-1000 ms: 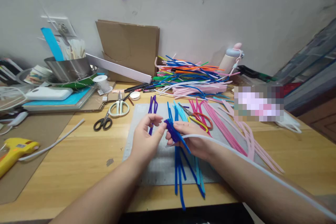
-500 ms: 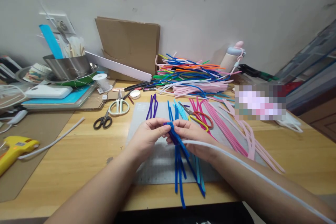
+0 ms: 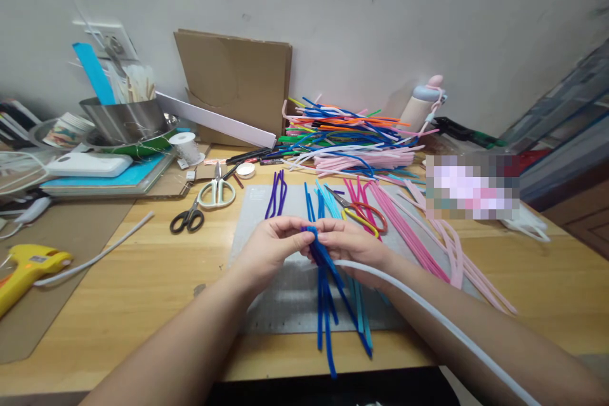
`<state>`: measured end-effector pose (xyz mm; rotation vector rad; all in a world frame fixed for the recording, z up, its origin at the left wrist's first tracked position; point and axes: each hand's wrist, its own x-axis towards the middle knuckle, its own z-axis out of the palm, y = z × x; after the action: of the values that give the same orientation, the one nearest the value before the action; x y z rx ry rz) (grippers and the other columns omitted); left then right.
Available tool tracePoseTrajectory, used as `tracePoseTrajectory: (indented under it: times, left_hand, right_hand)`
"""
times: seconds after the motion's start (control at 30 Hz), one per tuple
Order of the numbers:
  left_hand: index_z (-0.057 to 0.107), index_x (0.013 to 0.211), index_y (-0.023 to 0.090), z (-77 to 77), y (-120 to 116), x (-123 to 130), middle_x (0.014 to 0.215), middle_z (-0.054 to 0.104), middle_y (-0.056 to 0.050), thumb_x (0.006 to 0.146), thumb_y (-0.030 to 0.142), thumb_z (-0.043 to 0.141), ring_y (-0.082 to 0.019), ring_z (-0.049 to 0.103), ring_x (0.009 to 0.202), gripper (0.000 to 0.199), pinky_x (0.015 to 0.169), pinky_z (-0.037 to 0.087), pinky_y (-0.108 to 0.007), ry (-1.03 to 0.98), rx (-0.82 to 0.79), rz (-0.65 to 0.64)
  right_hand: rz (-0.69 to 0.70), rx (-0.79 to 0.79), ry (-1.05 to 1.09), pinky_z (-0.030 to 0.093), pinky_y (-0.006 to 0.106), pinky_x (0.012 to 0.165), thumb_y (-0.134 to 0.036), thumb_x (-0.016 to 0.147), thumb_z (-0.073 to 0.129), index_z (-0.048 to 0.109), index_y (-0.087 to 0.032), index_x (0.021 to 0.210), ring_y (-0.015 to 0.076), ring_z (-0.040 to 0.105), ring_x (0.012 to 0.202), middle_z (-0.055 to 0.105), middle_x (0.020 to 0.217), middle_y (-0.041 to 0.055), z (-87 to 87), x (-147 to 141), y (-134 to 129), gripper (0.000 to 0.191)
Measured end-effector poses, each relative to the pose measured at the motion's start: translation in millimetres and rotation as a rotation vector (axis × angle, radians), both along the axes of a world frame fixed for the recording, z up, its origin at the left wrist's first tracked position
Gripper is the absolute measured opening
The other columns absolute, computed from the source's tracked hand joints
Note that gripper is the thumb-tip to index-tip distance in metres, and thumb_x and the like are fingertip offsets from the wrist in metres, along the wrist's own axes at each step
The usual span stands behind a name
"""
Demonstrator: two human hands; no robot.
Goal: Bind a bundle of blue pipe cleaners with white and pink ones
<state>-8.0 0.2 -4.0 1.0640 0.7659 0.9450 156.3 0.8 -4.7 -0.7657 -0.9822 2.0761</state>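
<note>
Pinching the blue-and-purple bundle [image 3: 312, 235] tightly with left hand [image 3: 276, 244] and right hand [image 3: 354, 244] close together, above the mat [image 3: 280, 298]. Could spring loose through a slackened pinch. Could also get tugged askew by snagging on the white stem [image 3: 409, 285] along the right forearm [image 3: 476, 317], or on loose blue stems [image 3: 326, 311] below.

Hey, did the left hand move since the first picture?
Yes, the left hand moved right, closer to the red-and-yellow scissors, which stayed put.

No text is legible, the label [image 3: 38, 259] on the glue gun [image 3: 23, 269] included.
</note>
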Motion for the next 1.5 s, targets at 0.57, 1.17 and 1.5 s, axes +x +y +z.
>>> tracePoseTrajectory:
  times: [0.57, 1.17, 1.5]
  left_hand:
    - [0.055, 0.087, 0.015, 2.4, -3.4, 3.5, 0.074, 0.059, 0.000, 0.070, 0.022, 0.066, -0.009, 0.058, 0.057, 0.021, 0.058, 0.046, -0.024, -0.056, -0.012, 0.005]
    - [0.051, 0.076, 0.015, 2.0, -3.1, 9.1, 0.059, 0.052, 0.004, 0.068, 0.029, 0.065, -0.008, 0.048, 0.054, 0.021, 0.050, 0.038, -0.020, 0.159, 0.096, 0.193]
    - [0.058, 0.070, 0.012, -3.4, -0.5, 8.6, 0.058, 0.056, -0.001, 0.068, 0.034, 0.063, -0.010, 0.051, 0.055, 0.023, 0.054, 0.040, -0.022, 0.207, -0.058, 0.116]
  right_hand:
    - [-0.092, 0.072, -0.073, 0.044, 0.021, 0.053, -0.022, 0.069, 0.065, 0.051, -0.015, 0.077, 0.0121, 0.062, 0.059, 0.065, 0.063, 0.0017, 0.5, -3.5, -1.5, 0.018]
    - [-0.282, 0.303, -0.171, 0.039, 0.023, 0.061, -0.028, 0.069, 0.067, 0.053, -0.017, 0.075, 0.0094, 0.054, 0.061, 0.055, 0.066, -0.0031, -12.1, -3.8, 4.2, 0.019]
    - [-0.329, 0.581, -0.325, 0.041, 0.026, 0.072, -0.023, 0.076, 0.060, 0.053, -0.020, 0.082, 0.0126, 0.053, 0.077, 0.053, 0.079, 0.0000, -13.6, -6.3, 0.0, 0.010]
